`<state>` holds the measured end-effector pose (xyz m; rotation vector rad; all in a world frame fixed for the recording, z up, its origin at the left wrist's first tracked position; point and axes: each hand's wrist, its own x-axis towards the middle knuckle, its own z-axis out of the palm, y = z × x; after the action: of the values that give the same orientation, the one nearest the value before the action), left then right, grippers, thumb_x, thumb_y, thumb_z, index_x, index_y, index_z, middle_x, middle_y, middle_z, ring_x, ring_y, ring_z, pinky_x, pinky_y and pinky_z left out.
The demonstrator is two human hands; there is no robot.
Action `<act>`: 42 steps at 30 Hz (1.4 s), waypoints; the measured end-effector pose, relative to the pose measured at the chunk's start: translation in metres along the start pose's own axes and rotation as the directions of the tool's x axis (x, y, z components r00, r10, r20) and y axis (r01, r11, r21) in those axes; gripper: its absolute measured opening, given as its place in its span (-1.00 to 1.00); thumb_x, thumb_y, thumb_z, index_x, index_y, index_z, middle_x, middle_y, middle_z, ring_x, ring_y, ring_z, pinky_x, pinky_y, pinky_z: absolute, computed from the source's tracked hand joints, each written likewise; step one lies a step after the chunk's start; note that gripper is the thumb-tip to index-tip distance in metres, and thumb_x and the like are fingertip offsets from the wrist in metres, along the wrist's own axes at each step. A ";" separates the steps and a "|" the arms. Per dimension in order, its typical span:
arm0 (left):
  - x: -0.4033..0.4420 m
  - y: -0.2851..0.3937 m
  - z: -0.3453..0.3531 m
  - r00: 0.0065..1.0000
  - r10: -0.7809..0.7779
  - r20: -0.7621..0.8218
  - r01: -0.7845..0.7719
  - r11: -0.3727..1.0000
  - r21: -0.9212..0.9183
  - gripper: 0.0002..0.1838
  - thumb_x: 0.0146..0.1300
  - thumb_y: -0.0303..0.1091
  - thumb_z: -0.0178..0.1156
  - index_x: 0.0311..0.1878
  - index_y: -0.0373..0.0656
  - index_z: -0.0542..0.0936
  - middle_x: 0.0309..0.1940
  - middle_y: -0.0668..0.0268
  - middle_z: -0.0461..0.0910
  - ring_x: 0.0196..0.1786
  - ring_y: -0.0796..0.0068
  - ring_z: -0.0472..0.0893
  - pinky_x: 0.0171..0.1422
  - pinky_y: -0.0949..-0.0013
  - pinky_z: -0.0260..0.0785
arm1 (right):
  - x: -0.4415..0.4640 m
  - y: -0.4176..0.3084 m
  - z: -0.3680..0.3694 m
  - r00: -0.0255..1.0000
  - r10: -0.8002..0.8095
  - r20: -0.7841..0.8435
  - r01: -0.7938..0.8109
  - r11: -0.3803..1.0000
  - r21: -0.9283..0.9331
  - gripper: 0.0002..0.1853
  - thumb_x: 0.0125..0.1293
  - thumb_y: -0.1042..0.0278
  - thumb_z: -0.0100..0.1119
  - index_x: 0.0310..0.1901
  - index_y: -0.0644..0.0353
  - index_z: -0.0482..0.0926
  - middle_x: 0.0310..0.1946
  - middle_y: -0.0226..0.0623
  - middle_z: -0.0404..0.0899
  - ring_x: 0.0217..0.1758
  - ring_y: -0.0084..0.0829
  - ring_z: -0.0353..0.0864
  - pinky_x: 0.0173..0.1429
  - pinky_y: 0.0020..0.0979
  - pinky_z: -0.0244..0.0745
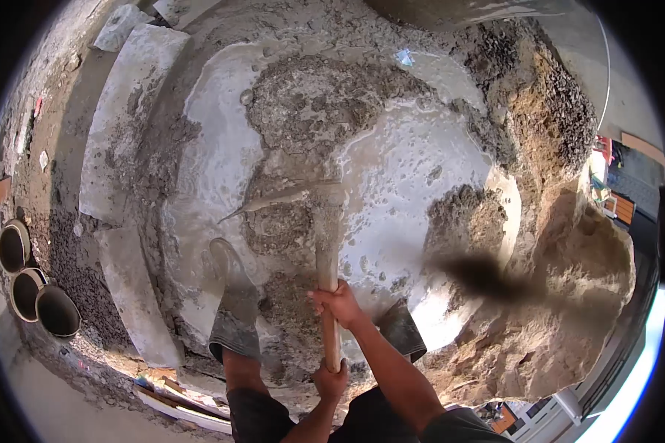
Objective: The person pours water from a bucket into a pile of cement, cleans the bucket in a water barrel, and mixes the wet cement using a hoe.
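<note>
A long wooden-handled hoe (327, 244) reaches away from me, its mud-coated blade pointing left over the wet mix. My right hand (336, 303) is closed around the middle of the handle. Lower down, my left hand (331, 382) grips the handle's end near my body. Under the blade lies a patch of grey gravelly mix (281, 229), with pools of milky, cement-coloured liquid (406, 184) on either side. My boots (236, 310) stand in the wet material, one on each side of the handle.
Concrete slabs (129, 125) border the left side. Three buckets (57, 310) stand beyond them. A mound of sand (569, 332) rises at the right, with dark gravel (561, 96) above it. A dark blurred smear crosses the view right of centre.
</note>
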<state>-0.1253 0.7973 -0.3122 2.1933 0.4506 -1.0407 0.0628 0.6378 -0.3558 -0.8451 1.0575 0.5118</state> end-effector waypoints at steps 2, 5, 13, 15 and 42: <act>-0.011 0.005 -0.008 0.949 -0.221 0.223 0.225 0.974 0.009 -0.63 0.01 -0.14 0.48 -0.28 -0.22 0.61 -0.47 -0.02 0.66 -0.30 -0.11 0.69 -0.22 0.01 0.53 | -0.038 0.022 -0.044 0.998 -0.024 -0.054 0.029 0.995 0.097 -0.85 0.20 0.55 0.33 -0.29 0.22 0.51 -0.50 -0.32 0.52 -0.47 -0.43 0.54 -0.34 -0.34 0.46; -0.023 -0.064 0.015 0.962 -0.045 0.268 -0.031 0.961 0.275 -0.60 -0.04 -0.14 0.50 -0.27 -0.21 0.61 -0.41 0.00 0.67 -0.25 -0.11 0.68 -0.19 0.00 0.53 | -0.090 0.057 -0.097 0.983 -0.071 -0.171 0.123 0.941 0.315 -0.85 0.21 0.57 0.31 -0.32 0.20 0.49 -0.50 -0.32 0.51 -0.43 -0.41 0.54 -0.28 -0.29 0.47; -0.030 -0.052 0.047 0.933 0.083 0.350 -0.279 0.782 0.557 -0.67 -0.09 -0.23 0.47 -0.37 -0.20 0.58 -0.38 0.03 0.62 -0.24 -0.13 0.64 -0.14 -0.04 0.50 | -0.170 0.091 -0.209 0.869 0.013 -0.495 0.358 0.674 0.646 -0.82 0.26 0.52 0.28 -0.40 0.20 0.43 -0.55 -0.37 0.41 -0.44 -0.40 0.48 -0.23 -0.28 0.46; -0.032 -0.040 0.047 0.909 0.132 0.395 -0.352 0.751 0.559 -0.70 -0.09 -0.26 0.45 -0.37 -0.20 0.57 -0.40 0.05 0.61 -0.27 -0.13 0.63 -0.15 -0.05 0.49 | -0.181 0.103 -0.224 0.865 -0.005 -0.502 0.400 0.610 0.684 -0.79 0.28 0.40 0.32 -0.39 0.14 0.44 -0.55 -0.43 0.43 -0.44 -0.49 0.50 -0.27 -0.38 0.43; 0.011 0.083 0.285 0.739 0.236 0.631 -0.662 0.087 0.744 -0.60 0.06 -0.07 0.39 -0.18 -0.15 0.57 -0.27 -0.02 0.66 -0.11 -0.16 0.65 -0.12 -0.07 0.47 | -0.226 0.049 -0.481 0.640 0.050 -0.767 0.664 0.466 0.585 -0.79 0.18 0.34 0.46 -0.43 0.21 0.59 -0.53 -0.54 0.54 -0.42 -0.66 0.43 -0.28 -0.46 0.39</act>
<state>-0.2306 0.5413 -0.4191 2.6400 -1.4779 -1.4659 -0.3297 0.2837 -0.2801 -0.2851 1.5769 -0.7904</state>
